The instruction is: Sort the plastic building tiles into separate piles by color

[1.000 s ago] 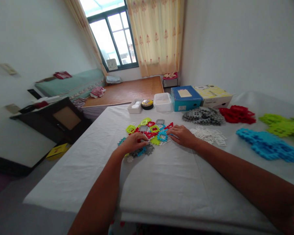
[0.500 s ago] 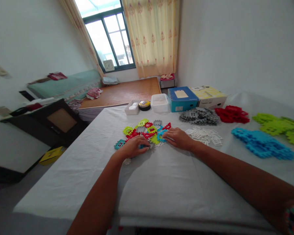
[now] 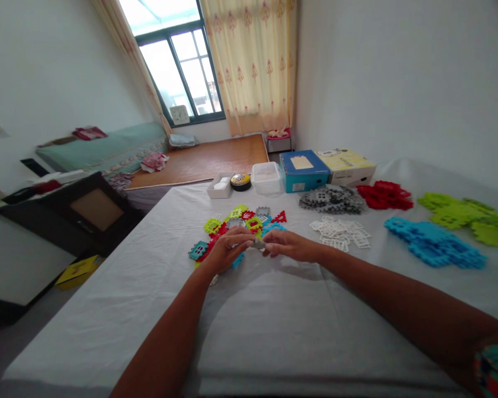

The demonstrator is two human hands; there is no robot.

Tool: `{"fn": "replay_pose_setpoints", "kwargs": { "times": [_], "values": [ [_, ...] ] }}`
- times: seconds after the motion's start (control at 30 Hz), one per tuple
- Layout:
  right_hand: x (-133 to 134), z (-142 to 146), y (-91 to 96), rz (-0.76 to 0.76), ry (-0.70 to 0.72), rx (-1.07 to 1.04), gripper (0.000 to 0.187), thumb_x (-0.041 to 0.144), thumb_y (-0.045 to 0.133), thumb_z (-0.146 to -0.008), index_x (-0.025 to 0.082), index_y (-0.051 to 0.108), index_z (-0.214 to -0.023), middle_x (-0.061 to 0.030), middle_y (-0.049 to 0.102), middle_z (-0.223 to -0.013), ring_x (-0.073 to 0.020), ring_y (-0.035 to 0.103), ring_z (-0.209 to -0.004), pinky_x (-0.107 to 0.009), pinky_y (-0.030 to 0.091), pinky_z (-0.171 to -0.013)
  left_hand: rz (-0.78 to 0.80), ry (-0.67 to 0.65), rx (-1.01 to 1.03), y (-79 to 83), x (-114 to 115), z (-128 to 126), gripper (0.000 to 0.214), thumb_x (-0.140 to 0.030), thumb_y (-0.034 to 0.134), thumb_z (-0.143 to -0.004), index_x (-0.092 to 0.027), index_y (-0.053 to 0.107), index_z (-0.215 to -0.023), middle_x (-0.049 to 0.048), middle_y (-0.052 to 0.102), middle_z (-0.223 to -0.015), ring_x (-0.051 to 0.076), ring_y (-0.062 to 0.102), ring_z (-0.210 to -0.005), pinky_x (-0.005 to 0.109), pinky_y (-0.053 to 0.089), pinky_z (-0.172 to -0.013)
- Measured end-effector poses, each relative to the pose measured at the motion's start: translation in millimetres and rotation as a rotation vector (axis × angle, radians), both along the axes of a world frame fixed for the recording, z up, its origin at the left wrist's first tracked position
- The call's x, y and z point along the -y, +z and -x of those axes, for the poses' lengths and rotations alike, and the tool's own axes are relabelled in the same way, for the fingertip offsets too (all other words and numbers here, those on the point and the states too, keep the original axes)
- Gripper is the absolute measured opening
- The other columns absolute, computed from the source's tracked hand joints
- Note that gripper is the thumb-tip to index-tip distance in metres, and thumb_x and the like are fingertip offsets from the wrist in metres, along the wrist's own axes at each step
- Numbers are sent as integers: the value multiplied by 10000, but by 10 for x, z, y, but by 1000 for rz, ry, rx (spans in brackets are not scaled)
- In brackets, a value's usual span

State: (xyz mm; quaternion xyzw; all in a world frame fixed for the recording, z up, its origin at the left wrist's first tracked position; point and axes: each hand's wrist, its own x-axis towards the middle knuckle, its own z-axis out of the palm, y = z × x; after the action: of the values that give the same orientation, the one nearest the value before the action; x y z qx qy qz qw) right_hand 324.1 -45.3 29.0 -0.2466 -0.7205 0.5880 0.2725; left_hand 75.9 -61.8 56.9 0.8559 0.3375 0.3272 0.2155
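- Both forearms reach in from the bottom of the view, the left (image 3: 176, 318) slanting up and rightward, the right (image 3: 385, 290) coming in low from the right corner, where a patterned sleeve (image 3: 496, 367) shows.
- The counter (image 3: 274, 337), spread with white cloth, has its near edge along the bottom of the view; a broad stretch of cloth lies between that edge and the hands.
- Left hand (image 3: 229, 247): palm down, fingers bent rightward, its grip closed on one end of a small grey interlocking plastic piece (image 3: 258, 244).
- Right hand (image 3: 292, 246): wrist low, fingers pointing left, its grip pinching the same piece's other end, so the piece sits between both sets of fingertips.
- The mixed-colour pile (image 3: 235, 223) lies just beyond, partly hidden by the left hand.
- The counter's left edge slants away, well apart from the pile, with cloth between.
- To the right, white pieces (image 3: 342, 235) lie nearest the right hand; blue pieces (image 3: 435, 243) sit farther out.
- Grey (image 3: 332, 199), red (image 3: 385, 196) and lime heaps (image 3: 468, 215) lie behind.
- A round tin (image 3: 240, 182), a clear tub (image 3: 266, 178) and a blue box (image 3: 305, 170) line the far edge.
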Motion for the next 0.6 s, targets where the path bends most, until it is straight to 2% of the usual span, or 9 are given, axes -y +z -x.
{"fn": "replay_pose_setpoints", "kwargs": {
  "times": [0.07,0.13,0.23,0.33,0.4,0.53,0.6],
  "values": [
    [19,-9,38,99,30,-39,438,556,632,-845,171,591,-1048,-63,659,-1007,-174,654,-944,-316,533,-798,-1,-6,9,8,7,-2,295,-372,516,-946,-213,740,-1054,92,689,-1047,203,618,-1004,370,488,-930],
    [35,-18,77,131,34,-53,432,533,687,-806,171,606,-1028,-56,665,-995,-164,644,-931,-307,524,-799,-8,-11,19,14,11,2,290,-368,520,-944,-220,738,-1064,91,692,-1049,206,618,-1008,380,491,-937],
    [26,-13,99,87,28,-25,430,514,720,-777,162,621,-1002,-43,677,-937,-146,628,-850,-293,507,-763,-8,-10,35,16,10,3,279,-363,532,-938,-231,735,-1077,89,691,-1075,209,619,-1027,389,494,-951],
    [-99,-61,79,-46,-55,44,424,519,704,-777,158,636,-989,-47,687,-939,-158,630,-841,-306,502,-764,-11,70,60,4,-4,-3,291,-377,560,-921,-247,710,-1133,90,651,-1202,224,584,-1134,413,468,-1012],
    [-266,-190,75,-209,-225,135,397,503,697,-779,166,648,-984,-57,691,-963,-183,635,-875,-324,503,-778,-15,136,74,-19,-27,0,315,-391,564,-915,-252,690,-1169,92,617,-1270,232,548,-1200,423,452,-1039],
    [-656,-706,105,-714,-787,456,298,441,669,-809,189,665,-969,-102,687,-1035,-262,589,-989,-390,460,-834,-34,185,65,-86,-92,36,299,-387,528,-932,-236,709,-1115,94,625,-1251,224,555,-1194,423,449,-1044],
    [-794,-1004,105,-916,-999,621,289,435,644,-829,189,666,-979,-130,679,-1060,-305,541,-1043,-423,421,-851,-53,207,58,-118,-126,62,288,-373,519,-936,-229,717,-1088,89,644,-1215,218,572,-1165,421,449,-1041]
  ]
}}
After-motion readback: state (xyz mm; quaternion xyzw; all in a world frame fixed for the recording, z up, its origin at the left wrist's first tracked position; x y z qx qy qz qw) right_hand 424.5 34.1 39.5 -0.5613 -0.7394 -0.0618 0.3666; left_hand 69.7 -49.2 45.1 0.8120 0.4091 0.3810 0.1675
